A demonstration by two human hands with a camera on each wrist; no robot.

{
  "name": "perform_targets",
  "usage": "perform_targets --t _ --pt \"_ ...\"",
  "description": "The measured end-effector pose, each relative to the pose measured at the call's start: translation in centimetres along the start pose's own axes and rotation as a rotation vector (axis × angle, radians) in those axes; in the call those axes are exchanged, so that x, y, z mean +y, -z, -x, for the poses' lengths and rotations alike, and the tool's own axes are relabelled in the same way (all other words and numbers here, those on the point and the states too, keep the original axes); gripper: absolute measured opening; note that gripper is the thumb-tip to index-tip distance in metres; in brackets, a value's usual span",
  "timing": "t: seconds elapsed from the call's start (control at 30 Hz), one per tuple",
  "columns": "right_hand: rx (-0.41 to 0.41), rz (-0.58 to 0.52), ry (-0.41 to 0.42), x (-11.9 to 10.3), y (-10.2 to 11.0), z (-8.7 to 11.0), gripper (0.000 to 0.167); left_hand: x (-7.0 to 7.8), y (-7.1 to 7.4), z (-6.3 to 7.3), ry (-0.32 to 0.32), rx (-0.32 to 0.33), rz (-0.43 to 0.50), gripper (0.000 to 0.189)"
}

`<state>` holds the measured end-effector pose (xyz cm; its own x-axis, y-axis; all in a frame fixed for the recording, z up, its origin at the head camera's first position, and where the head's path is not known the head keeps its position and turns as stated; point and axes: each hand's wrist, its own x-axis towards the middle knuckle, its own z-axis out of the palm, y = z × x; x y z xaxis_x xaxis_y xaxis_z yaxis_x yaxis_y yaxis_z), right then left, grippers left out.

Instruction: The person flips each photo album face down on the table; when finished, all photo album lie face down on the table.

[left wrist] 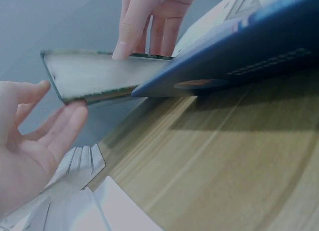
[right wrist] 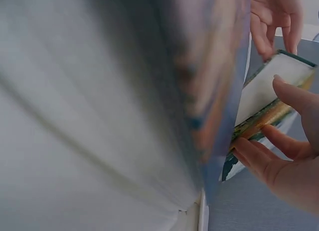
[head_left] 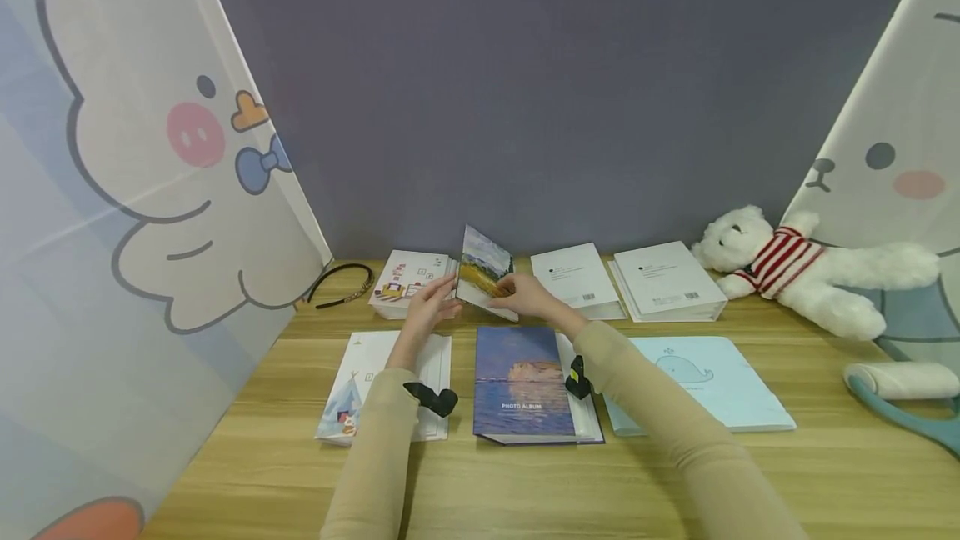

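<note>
Album: blue photo album [head_left: 517,390], lying face up on the desk [head_left: 465,490]; every place below is taken from it.
Landscape book: just behind the blue album, tipped up with its painted cover [head_left: 486,261] towards the head camera; whether its lower edge touches the desk I cannot tell.
Right hand: clamped on the landscape book, thumb on one side and fingers on the other; this hand [head_left: 528,294] seems to carry most of the weight.
Left hand: fingers apart and fairly straight, tips touching the book's edge near a corner; this hand [head_left: 429,302] is likely there to steady the tilt.
Tilt: the raised angle probably lets cover and page block be handled from both sides.
Front row: tent-print album [head_left: 366,348] left of the blue album, whale-print album [head_left: 690,373] right of it; the face-up layout seems meant to show the covers.
Back row: town-print album [head_left: 412,277] behind and left; nearer white album [head_left: 573,269] and farther white album [head_left: 663,273] behind and right, barcodes uppermost.
Plush bear: well to the right and behind, a bear [head_left: 795,265] in a striped top.
Black loop: behind and left, a thin band [head_left: 345,297] beside the town-print album.
</note>
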<state>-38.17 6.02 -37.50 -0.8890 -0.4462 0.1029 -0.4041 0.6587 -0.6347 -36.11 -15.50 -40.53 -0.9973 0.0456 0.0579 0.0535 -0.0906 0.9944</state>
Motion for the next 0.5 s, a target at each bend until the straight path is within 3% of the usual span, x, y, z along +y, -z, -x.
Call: perform_targets --t 0.23,0.3,0.5 --pt "0.046 -0.06 0.019 -0.7 0.2 0.2 0.051 0.6 0.0 0.4 -0.066 -0.095 0.063 0.045" --pt "0.051 -0.06 0.013 -0.9 0.4 0.2 0.051 0.1 0.1 0.0 -0.086 -0.1 0.046 0.046" --pt "0.104 -0.059 0.018 -2.0 1.0 0.1 0.051 0.6 -0.2 -0.2 -0.079 -0.117 0.022 0.051"
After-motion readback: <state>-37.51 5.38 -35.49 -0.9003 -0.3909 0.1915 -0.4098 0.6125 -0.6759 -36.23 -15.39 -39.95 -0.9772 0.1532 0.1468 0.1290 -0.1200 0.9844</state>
